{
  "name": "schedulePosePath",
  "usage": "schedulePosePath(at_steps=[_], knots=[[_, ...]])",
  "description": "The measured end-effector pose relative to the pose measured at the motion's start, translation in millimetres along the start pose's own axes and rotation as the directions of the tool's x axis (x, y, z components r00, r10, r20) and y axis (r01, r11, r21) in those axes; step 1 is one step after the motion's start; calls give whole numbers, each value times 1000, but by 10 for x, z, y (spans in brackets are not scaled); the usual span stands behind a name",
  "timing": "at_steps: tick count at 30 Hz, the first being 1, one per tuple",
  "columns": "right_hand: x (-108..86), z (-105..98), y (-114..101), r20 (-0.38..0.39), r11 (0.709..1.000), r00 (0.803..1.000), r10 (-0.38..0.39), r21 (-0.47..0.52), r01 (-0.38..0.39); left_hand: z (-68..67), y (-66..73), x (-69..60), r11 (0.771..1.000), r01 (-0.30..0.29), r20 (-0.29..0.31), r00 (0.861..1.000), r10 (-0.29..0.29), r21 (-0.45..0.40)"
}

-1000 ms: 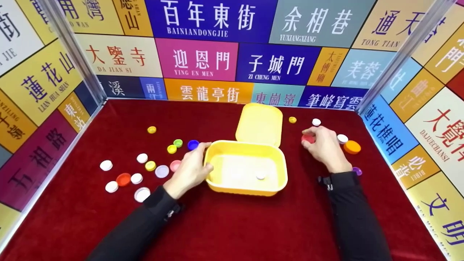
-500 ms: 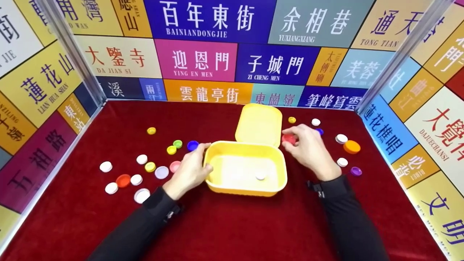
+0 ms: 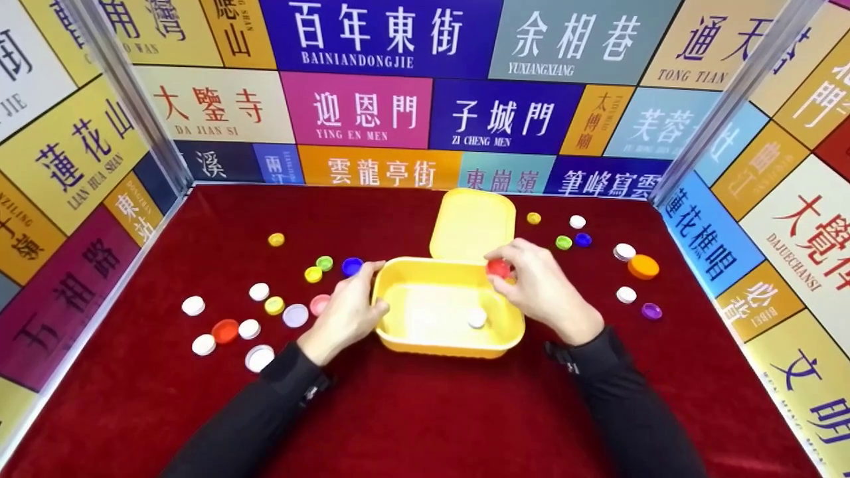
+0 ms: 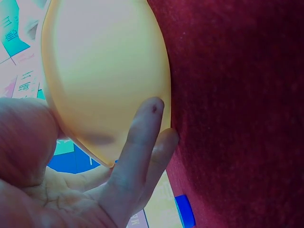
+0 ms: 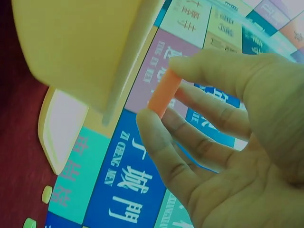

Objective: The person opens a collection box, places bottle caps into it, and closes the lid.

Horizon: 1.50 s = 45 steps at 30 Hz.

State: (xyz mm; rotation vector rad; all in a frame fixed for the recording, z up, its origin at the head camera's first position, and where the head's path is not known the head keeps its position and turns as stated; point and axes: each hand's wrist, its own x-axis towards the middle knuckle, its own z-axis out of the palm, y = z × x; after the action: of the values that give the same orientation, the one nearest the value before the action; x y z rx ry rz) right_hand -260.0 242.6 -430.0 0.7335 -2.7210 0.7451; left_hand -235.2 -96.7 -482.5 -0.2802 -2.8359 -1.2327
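Red cap (image 3: pixel 498 268) neared box (image 3: pixel 445 344) left hand (image 3: pixel 345 311) grips, right hand (image 3: pixel 546 287) pinching cap, edgewise only in wrist view

From the head view's centre, a dark red tabletop (image 3: pixel 425 411) spreads toward six o'clock. A blue panel (image 3: pixel 382 36) lettered BAINIANDONGJIE stands near twelve, a pink YING EN MEN panel (image 3: pixel 355 109) at eleven, a grey YUXIANGXIANG panel (image 3: pixel 574 40) at one. One metal post (image 3: pixel 126 89) slants at ten, a second metal post (image 3: pixel 728 99) at two.

Box (image 3: pixel 441 347) open above, lid (image 3: pixel 473 226) behind, left grip (image 3: pixel 346 315) blocking end
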Motion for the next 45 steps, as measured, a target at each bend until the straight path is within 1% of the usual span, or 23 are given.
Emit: schedulePosePath(at_steps=[6, 12, 15, 18, 21, 30, 34, 39, 45], knots=[[-28, 104, -96, 73, 998, 996, -53, -22, 55, -1, -1, 5, 1000, -9, -3, 1000, 9, 5], [-77, 203, -161, 175, 996, 981, -84, -26, 90, -1, -4, 6, 1000, -16, -1, 1000, 16, 6], [-105, 224, -172, 216, 994, 973, -87, -46, 99, -1, -7, 7, 1000, -16, 1, 1000, 16, 3], [-123, 221, -173, 241, 993, 968, -76, -67, 95, -1, -7, 9, 1000, -17, 2, 1000, 17, 2], [-123, 205, -177, 248, 993, 966, -73, -73, 94, 0, -14, 9, 1000, -21, 1, 1000, 21, 3], [-96, 164, -170, 241, 994, 966, -93, -29, 103, -11, -15, 22, 1000, -20, -2, 1000, 20, 2], [-74, 153, -154, 226, 993, 968, -108, -12, 114, -16, -9, 23, 1000, -23, -6, 1000, 23, 7], [-59, 135, -125, 196, 992, 973, -124, -15, 129, -10, -12, 18, 1000, -21, -6, 1000, 21, 3], [-62, 109, -86, 182, 994, 978, -106, 1, 108, 3, -12, 11, 1000, -12, 2, 1000, 12, -2]])
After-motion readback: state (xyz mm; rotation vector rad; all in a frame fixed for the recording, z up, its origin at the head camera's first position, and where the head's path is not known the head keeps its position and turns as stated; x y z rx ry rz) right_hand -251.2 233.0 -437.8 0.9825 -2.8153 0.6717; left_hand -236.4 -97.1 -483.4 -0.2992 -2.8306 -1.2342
